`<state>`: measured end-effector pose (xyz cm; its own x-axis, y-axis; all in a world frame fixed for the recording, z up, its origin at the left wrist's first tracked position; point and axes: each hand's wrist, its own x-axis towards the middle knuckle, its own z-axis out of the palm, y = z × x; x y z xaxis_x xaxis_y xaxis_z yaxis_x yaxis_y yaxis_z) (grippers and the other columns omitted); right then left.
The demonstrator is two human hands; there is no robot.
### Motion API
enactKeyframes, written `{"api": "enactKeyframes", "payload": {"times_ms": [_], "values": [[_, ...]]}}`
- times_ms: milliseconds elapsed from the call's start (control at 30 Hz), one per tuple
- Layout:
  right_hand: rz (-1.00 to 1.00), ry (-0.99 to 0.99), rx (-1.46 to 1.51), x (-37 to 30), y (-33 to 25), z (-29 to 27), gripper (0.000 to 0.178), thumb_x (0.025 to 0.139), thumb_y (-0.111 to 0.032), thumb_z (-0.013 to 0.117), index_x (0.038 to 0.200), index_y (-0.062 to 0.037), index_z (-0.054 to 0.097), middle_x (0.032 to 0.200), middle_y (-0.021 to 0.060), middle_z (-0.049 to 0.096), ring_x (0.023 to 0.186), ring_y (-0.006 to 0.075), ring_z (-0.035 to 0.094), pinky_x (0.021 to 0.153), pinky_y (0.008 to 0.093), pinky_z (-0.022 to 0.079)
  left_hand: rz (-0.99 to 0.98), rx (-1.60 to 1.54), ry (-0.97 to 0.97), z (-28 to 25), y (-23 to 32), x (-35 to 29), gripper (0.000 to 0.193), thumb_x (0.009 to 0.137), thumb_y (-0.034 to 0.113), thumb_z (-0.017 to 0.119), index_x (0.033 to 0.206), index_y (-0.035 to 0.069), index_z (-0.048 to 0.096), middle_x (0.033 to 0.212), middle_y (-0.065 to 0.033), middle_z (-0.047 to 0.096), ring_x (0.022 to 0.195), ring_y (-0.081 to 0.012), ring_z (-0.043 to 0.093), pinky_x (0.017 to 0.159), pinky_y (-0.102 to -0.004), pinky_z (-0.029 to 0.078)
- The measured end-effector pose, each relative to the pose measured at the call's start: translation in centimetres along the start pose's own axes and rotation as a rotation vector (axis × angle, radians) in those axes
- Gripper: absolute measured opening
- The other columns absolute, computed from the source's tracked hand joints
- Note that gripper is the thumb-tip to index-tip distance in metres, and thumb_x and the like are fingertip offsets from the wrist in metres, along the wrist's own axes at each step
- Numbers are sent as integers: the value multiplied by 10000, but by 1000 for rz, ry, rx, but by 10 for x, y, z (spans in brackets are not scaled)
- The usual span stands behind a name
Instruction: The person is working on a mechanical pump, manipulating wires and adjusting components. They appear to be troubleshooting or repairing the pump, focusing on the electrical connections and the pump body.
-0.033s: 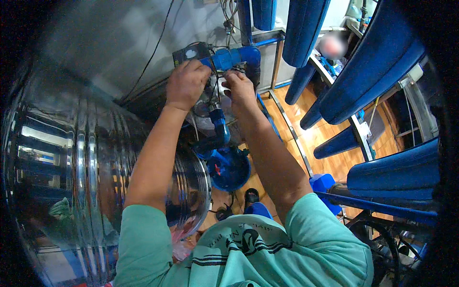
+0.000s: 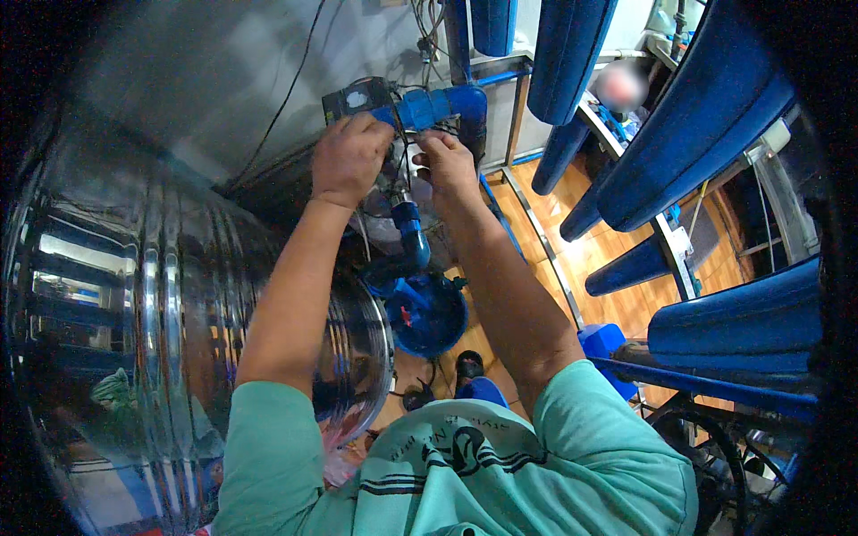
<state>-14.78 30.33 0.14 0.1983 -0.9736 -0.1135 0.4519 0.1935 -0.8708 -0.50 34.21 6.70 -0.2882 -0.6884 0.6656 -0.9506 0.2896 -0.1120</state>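
A lighter blue is shown by the coupling [image 2: 424,109] than by the deep-blue pipe elbow [image 2: 474,105]. The dark box [image 2: 334,104] is marked with a whitish patch. Blue is repeated on the bucket [image 2: 450,323] and the long tubes [image 2: 697,125]. The silver tank [image 2: 183,304] is streaked with bright bands. The mint-green shirt [image 2: 500,505] is crossed by black stripes. The floor [image 2: 626,308] is coloured orange-tan.

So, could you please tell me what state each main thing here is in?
Left hand: fingers curled; grip hidden
Right hand: fingers bent; grip unclear
Blue elbow pipe: joined to the blue fitting
Steel tank: shiny, reflecting its surroundings
Round blue container: small red patch showing
Dark footwear: worn
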Motion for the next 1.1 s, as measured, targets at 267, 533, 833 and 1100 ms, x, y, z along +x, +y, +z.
{"api": "enactKeyframes", "payload": {"times_ms": [267, 533, 833, 1100], "values": [[-809, 31, -776, -6, -12, 13, 164, 851, -123, 624, 948, 1, 669, 815, 153, 659, 746, 285, 668, 690, 362, 525, -685, -566, 129, 75, 27, -84, 170, 890, 233, 655, 980, 97, 703, 942, -116, 690, 774, -249, 675, 658, -349, 524], [-901, -1, -958, 1, -25, 17, 121, 841, -142, 611, 860, -31, 654, 811, 168, 643, 756, 368, 628, 666, 413, 505, -896, -979, 121, 73, 52, -66, 239, 922, 243, 614, 1020, 37, 687, 906, -142, 688, 788, -209, 676, 691, -353, 520], [-839, 157, -1275, 17, -60, 43, 155, 871, -221, 573, 873, -83, 645, 831, 157, 642, 807, 387, 639, 694, 460, 515, -901, -770, 95, 87, 52, -59, 292, 936, 309, 551, 954, 48, 681, 779, -131, 662, 654, -250, 648, 633, -364, 491], [-647, -271, -1225, 1, -72, 24, 242, 916, -256, 544, 919, -21, 601, 831, 226, 635, 803, 420, 635, 681, 463, 496, -1057, -1436, 196, 73, 54, -37, 289, 949, 262, 569, 1093, 30, 664, 821, -91, 669, 578, -138, 606, 560, -290, 498]]}}
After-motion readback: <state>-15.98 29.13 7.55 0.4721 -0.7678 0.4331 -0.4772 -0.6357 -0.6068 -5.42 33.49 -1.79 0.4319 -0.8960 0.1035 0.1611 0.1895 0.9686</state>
